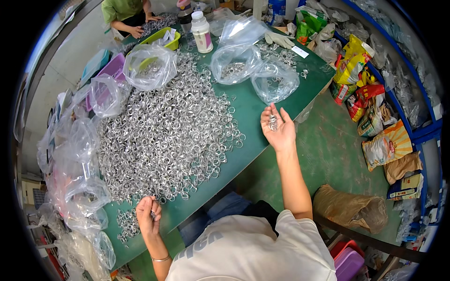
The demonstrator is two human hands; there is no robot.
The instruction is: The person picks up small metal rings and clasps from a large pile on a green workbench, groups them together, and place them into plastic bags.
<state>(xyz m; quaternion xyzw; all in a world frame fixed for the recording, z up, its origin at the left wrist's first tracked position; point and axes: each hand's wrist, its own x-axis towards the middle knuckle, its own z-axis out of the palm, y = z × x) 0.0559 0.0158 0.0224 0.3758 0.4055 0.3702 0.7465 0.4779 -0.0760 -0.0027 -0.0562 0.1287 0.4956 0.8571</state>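
Note:
A broad heap of small silvery metal rings (pixel 164 136) covers much of the green table (pixel 255 140). Palm up beyond the table's right edge, my right hand (pixel 280 132) cups several loose metal rings (pixel 273 122) by its curled fingers. Its fingertips come close to an open clear plastic bag (pixel 276 86) on the table. My left hand (pixel 148 216) is closed at the heap's near edge, beside a smaller pile of rings (pixel 127 224). A silvery bit, seemingly a metal ring, shows between its fingers, which partly hide it.
More clear bags, one (pixel 236 63) with rings inside, stand around the heap. A white bottle (pixel 201 33), a yellow-green basket (pixel 164 38) and a pale glove (pixel 280 39) lie farther back. Another person's hands (pixel 137 32) work at the far left. Sacks (pixel 386 145) line the right shelves.

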